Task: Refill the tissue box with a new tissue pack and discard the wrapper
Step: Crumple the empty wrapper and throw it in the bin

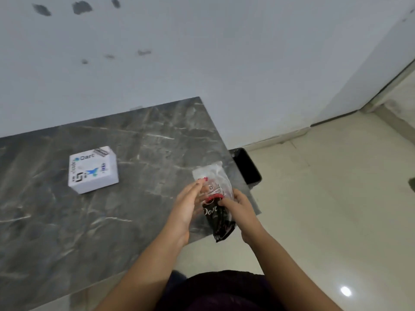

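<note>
I stood at a dark grey marble table [67, 221] against a pale wall [224, 52] blotched with dark smudges [82, 7], glossy cream floor tiles [336, 198] reflecting a light.

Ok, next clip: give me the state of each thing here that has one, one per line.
Tissue pack: held over the table's right corner, clear end looks slack, dark printed end toward the person.
Left hand: open, flat against the pack's side.
Right hand: gripping the pack.
White box: closed, lying flat on the table.
Black bin: on the floor beside the table, contents not visible.
</note>
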